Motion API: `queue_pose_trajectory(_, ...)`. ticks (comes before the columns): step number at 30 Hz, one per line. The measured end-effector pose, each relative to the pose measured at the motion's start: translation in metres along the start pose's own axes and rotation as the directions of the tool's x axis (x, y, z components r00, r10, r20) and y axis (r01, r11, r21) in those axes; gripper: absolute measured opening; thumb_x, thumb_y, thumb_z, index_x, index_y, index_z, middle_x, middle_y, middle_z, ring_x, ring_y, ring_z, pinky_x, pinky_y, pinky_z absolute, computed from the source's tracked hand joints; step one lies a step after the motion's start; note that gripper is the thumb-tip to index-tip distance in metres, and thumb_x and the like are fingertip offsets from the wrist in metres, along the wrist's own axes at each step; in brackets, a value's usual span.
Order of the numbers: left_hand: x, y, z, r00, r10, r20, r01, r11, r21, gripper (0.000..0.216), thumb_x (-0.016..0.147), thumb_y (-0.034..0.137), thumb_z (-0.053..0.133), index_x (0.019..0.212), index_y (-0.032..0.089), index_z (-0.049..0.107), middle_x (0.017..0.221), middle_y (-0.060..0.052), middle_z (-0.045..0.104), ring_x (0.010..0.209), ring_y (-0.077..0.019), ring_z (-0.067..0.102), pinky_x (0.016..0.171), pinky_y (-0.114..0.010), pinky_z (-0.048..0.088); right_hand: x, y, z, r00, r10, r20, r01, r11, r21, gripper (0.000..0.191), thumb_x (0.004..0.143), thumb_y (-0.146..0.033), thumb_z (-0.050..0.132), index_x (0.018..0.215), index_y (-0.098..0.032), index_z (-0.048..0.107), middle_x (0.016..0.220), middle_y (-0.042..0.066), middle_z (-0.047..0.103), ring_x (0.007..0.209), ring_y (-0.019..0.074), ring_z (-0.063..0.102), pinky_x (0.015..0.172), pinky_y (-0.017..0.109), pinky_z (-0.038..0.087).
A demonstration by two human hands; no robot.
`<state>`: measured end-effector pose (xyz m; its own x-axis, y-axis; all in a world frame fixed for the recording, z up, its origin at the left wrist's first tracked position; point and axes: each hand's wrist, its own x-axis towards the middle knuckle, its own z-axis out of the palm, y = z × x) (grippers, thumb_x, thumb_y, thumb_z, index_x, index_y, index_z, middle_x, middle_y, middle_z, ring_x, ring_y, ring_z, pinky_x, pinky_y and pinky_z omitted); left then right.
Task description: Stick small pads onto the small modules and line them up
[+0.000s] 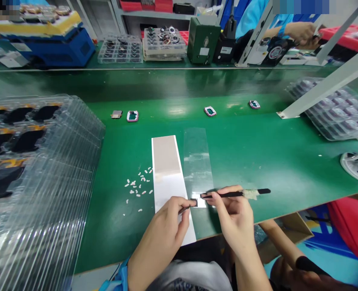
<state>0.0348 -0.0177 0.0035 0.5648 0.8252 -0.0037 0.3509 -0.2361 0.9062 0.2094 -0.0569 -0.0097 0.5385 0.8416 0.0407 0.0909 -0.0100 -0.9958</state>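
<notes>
My left hand (pixel 166 224) is pinched on a small flat dark part (pixel 193 201) at the near end of a white strip (pixel 166 169). My right hand (pixel 231 214) grips black tweezers (pixel 236 194), whose tip meets that small part. A clear film strip (pixel 196 161) lies just right of the white strip, with a small white label (pixel 199 200) at its near end under the tweezer tip. Both hands sit near the table's front edge.
A tall stack of clear plastic trays (pixel 39 182) fills the left. Small white scraps (pixel 138 186) lie left of the strip. Several small pink-rimmed parts (pixel 132 116) sit further back. A tray of parts (pixel 339 109) and a metal bracket (pixel 327 85) stand at right. Another person works at the far bench.
</notes>
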Motion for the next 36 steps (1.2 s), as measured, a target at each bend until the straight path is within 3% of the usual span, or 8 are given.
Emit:
queue_pose_trajectory(3, 0.001, 0.002, -0.004, 0.997, -0.076, -0.013, 0.074, 0.992, -0.103, 0.007, 0.104, 0.023, 0.042, 0.11, 0.027, 0.045, 0.114, -0.005, 0.068, 0.102, -0.0171, 0.066, 0.086, -0.03, 0.052, 0.0, 0.0, -0.001, 1.0, 0.018, -0.02, -0.017, 0.999, 0.043, 0.012, 0.089, -0.029, 0.07, 0.093, -0.022, 0.061, 0.087, 0.003, 0.072, 0.074, 0.0203, 0.078, 0.071, 0.029, 0.067)
queue_pose_trajectory(8, 0.003, 0.006, -0.014, 0.985, -0.154, -0.078, 0.131, 0.96, -0.247, 0.005, 0.102, 0.027, 0.048, 0.099, 0.024, 0.05, 0.103, -0.003, 0.073, 0.073, -0.0122, 0.062, 0.072, -0.024, 0.049, 0.0, 0.002, -0.002, 1.0, -0.014, -0.012, 0.014, 0.999, 0.029, 0.012, 0.088, -0.029, 0.071, 0.092, -0.023, 0.062, 0.087, 0.004, 0.074, 0.075, 0.0201, 0.078, 0.071, 0.028, 0.067)
queue_pose_trajectory(13, 0.007, 0.01, -0.015, 0.99, -0.123, -0.067, 0.119, 0.991, -0.065, 0.008, 0.101, 0.026, 0.049, 0.099, 0.023, 0.056, 0.092, 0.0, 0.072, 0.073, -0.0127, 0.064, 0.066, -0.021, 0.047, -0.001, 0.008, -0.003, 0.998, -0.063, 0.015, 0.064, 0.993, -0.101, 0.013, 0.087, -0.032, 0.071, 0.09, -0.02, 0.065, 0.087, 0.007, 0.074, 0.076, 0.0225, 0.077, 0.069, 0.033, 0.066)
queue_pose_trajectory(18, 0.008, 0.008, -0.008, 0.999, -0.037, -0.026, 0.038, 0.998, 0.058, 0.009, 0.102, 0.024, 0.046, 0.102, 0.023, 0.055, 0.094, 0.0, 0.071, 0.086, -0.0153, 0.068, 0.075, -0.024, 0.05, -0.002, 0.01, -0.004, 0.997, -0.074, 0.021, 0.076, 0.982, -0.17, 0.015, 0.086, -0.033, 0.072, 0.086, -0.019, 0.066, 0.086, 0.009, 0.076, 0.077, 0.0245, 0.078, 0.071, 0.035, 0.066)
queue_pose_trajectory(30, 0.007, 0.006, -0.004, 1.0, 0.027, 0.002, -0.027, 0.992, 0.127, 0.01, 0.102, 0.02, 0.044, 0.103, 0.023, 0.054, 0.098, -0.002, 0.069, 0.09, -0.0171, 0.069, 0.077, -0.027, 0.052, -0.001, 0.004, -0.001, 1.0, -0.031, 0.0, 0.031, 0.994, -0.105, 0.017, 0.086, -0.035, 0.072, 0.083, -0.019, 0.065, 0.086, 0.009, 0.075, 0.077, 0.0242, 0.077, 0.069, 0.034, 0.066)
queue_pose_trajectory(36, 0.01, 0.008, -0.005, 0.998, -0.004, -0.068, 0.007, 0.998, 0.055, 0.008, 0.098, 0.019, 0.051, 0.096, 0.022, 0.058, 0.091, 0.001, 0.074, 0.07, -0.011, 0.068, 0.065, -0.018, 0.052, 0.0, -0.001, 0.001, 0.998, -0.001, -0.063, 0.001, 1.0, 0.001, 0.014, 0.087, -0.032, 0.072, 0.087, -0.02, 0.064, 0.084, 0.006, 0.075, 0.073, 0.0215, 0.078, 0.07, 0.031, 0.067)
